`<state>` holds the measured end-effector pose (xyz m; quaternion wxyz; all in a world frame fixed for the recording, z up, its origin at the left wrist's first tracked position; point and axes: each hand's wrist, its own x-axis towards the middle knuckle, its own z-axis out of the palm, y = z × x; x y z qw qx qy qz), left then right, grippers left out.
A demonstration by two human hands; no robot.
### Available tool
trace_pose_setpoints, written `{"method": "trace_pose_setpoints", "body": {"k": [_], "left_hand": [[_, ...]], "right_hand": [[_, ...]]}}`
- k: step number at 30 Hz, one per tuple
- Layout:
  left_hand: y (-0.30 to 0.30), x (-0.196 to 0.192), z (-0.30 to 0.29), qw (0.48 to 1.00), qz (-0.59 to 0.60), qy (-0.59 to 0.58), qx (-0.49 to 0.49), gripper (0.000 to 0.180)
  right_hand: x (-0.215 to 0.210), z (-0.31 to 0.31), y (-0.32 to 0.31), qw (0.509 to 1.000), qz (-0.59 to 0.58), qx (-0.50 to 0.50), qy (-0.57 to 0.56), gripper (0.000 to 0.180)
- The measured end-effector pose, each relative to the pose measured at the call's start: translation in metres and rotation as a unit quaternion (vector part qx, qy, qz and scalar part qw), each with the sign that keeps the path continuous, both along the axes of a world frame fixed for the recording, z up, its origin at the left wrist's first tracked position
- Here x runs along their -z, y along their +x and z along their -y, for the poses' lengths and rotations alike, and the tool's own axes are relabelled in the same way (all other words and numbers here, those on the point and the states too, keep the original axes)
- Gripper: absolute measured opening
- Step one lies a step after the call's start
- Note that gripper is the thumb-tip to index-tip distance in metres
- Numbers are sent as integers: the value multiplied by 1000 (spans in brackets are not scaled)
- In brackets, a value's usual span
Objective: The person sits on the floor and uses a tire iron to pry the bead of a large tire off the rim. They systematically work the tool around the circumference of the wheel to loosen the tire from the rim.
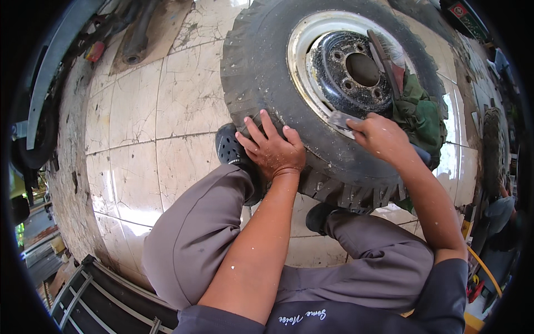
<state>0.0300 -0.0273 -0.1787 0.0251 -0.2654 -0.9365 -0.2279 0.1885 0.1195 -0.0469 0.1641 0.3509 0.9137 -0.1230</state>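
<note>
A large black tyre (261, 78) lies flat before me on its side, fitted on a white rim (297, 61) with a black hub centre (328, 72). The rim's white paint looks chipped and dirty. My left hand (273, 146) rests open on the tyre's near left sidewall, fingers spread. My right hand (381, 136) is closed around a flat grey scraper (340, 119), its blade against the near edge of the rim. Its handle is mostly hidden in my fist. Across the rim's right side lies a brush (385, 62) with a long dark handle and pale bristles.
A crumpled green cloth (414, 108) hangs over the tyre's right side. My shoes (227, 146) stand close to the tyre on the tiled floor (130, 119). A metal pipe part (136, 47) lies far left; a metal-framed rack (105, 295) is near left. Another tyre (493, 150) stands at right.
</note>
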Motion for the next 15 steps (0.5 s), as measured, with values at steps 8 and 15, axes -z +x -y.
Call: {"method": "trace_pose_setpoints", "body": {"k": [8,15], "left_hand": [[-1,-2,0,1000,4,-6,-3,68],[-3,-7,3,1000,10,-12,-4,67]], "right_hand": [[35,3,41,972,-156,94,-148,33],[44,18,50,973,-182,82,-119,46]]}}
